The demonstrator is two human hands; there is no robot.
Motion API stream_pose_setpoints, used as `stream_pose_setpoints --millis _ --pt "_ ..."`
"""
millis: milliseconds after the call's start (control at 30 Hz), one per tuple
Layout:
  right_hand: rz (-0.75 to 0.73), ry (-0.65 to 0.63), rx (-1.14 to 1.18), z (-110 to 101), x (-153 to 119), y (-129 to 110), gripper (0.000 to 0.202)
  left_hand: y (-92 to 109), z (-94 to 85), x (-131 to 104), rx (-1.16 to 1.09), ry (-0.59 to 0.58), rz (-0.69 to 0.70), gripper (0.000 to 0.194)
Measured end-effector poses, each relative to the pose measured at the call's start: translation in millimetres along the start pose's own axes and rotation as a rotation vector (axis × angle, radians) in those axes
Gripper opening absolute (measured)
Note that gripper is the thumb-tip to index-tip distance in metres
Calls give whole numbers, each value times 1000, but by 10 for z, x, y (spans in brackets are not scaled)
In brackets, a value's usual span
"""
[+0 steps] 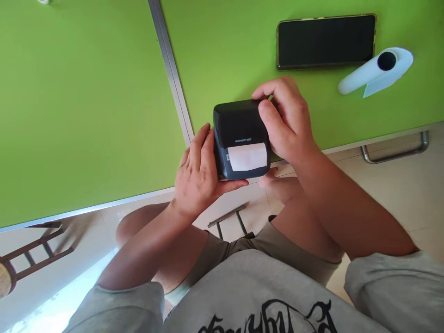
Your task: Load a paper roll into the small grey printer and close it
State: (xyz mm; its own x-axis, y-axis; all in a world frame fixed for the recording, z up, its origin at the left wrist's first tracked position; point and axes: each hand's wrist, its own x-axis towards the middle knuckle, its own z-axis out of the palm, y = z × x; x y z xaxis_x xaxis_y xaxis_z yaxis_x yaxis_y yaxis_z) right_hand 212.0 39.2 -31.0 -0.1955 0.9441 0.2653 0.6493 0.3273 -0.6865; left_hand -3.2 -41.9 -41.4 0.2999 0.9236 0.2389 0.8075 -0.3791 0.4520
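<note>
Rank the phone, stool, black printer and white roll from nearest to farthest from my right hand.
1. Black printer: touching the right hand, to its left.
2. Phone: just beyond the hand.
3. White roll: farther right.
4. Stool: lower left edge.

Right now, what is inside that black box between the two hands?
White paper shows at the front of the black box; its top hides anything deeper inside.

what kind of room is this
Probably an indoor workroom or classroom, though that's a guess: there are bright green tabletops with metal edging, a wooden stool on a pale tiled floor, and a small label printer in the hands.
</note>
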Motion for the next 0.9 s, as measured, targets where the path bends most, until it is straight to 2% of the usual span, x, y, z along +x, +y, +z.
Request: stream_pose_setpoints --millis 167,400,567,767,900 --pt "6 -11 6 -10 7 -27 38 -38 -21 -1 51 -16 14 114" --pt "-118 4 151 -13 -7 21 53 -69 -54 71 -63 -52 -4 116" --pt "-92 -93 238 -68 -19 17 45 -81 -34 70 -53 -37 -9 114" --pt "-128 -178 268 -146 -70 107 54 -127 -40 51 -74 -57 13 114" --pt "-88 -97 227 -129 -64 100 48 -162 -32 52 -88 -80 26 111"
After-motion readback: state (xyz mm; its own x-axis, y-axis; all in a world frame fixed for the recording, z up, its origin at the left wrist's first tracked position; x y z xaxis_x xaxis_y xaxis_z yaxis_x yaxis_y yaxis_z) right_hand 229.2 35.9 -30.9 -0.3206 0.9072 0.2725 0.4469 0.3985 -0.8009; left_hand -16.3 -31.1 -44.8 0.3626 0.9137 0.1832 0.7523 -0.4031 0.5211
